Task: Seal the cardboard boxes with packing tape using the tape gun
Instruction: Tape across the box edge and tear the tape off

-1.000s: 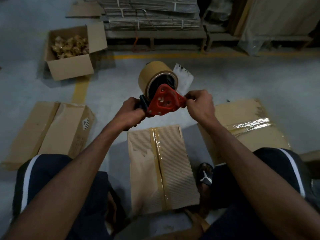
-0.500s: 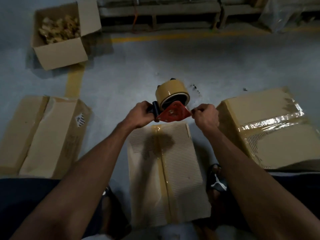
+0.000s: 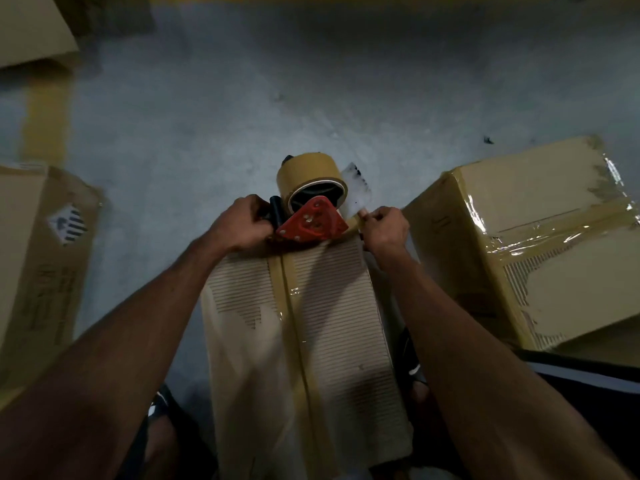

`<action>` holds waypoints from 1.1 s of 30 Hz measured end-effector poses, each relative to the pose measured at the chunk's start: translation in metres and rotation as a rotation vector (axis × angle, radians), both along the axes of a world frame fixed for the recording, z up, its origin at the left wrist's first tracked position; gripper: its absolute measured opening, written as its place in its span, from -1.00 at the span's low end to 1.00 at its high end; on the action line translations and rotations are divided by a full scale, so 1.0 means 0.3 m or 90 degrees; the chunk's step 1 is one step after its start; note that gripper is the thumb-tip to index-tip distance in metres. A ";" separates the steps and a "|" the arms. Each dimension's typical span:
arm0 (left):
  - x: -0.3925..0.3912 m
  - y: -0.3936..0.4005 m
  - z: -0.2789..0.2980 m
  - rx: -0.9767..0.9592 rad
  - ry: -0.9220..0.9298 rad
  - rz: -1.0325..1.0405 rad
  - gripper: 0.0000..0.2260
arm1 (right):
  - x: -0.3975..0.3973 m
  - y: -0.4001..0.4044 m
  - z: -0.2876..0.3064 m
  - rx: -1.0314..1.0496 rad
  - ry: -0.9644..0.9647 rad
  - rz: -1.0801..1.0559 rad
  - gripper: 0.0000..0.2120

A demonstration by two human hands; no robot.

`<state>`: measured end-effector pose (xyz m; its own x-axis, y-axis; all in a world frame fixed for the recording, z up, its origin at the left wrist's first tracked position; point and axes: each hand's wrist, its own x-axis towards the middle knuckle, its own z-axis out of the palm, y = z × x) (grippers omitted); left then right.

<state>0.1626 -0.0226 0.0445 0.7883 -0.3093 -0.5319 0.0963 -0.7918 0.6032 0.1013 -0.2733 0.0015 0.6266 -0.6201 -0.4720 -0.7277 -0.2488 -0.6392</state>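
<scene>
Tape gun handle [image 3: 273, 211] inside left hand [image 3: 239, 223]

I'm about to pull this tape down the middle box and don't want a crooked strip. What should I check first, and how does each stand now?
1. Left hand grips the tape gun by its handle: ok.
2. Right hand pinches the free tape end: ok.
3. Gun sits at the far edge of the middle box: ok.
4. Gun lined up over the centre seam: ok, roughly.
5. Tape end stuck down on the box: cannot tell.
6. Seam already carries a tape strip: ok.

Tape gun [image 3: 311, 221] — now at box [image 3: 304, 327] edge
</scene>
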 end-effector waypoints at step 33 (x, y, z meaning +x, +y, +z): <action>0.005 -0.045 -0.068 0.072 -0.117 -0.059 -0.84 | -0.116 0.128 -0.076 0.076 -0.111 -0.221 -0.73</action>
